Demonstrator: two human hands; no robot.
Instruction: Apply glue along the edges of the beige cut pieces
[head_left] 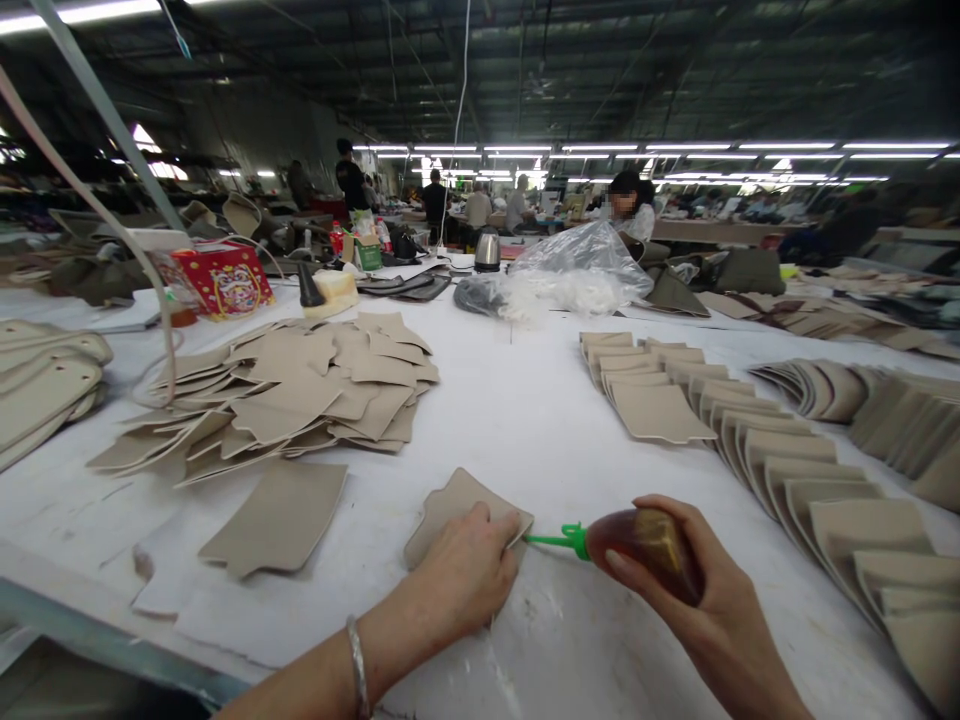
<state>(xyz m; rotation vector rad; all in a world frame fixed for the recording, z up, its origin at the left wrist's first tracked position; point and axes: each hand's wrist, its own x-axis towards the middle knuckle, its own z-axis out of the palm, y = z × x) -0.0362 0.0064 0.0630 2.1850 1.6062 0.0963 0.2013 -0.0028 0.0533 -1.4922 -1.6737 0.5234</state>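
My left hand (471,562) presses and grips a taupe leather-like piece (444,510) on the white-covered table, its fingers bent over the right side. In my right hand (701,590) is a squeeze bottle (646,548) of brown liquid, tilted sideways. The bottle's thin green nozzle (555,539) points left and meets the piece's right edge near my left fingertips. A similar loose piece (277,518) lies flat to the left of my left hand. Behind it is a heaped pile of such pieces (300,385).
Overlapping rows of taupe pieces (795,470) run down the right side. A clear plastic bag (581,265) and a metal kettle (487,250) stand at the back. A red box (223,280) is at back left, near a hanging hose (161,300). People sit and stand farther off.
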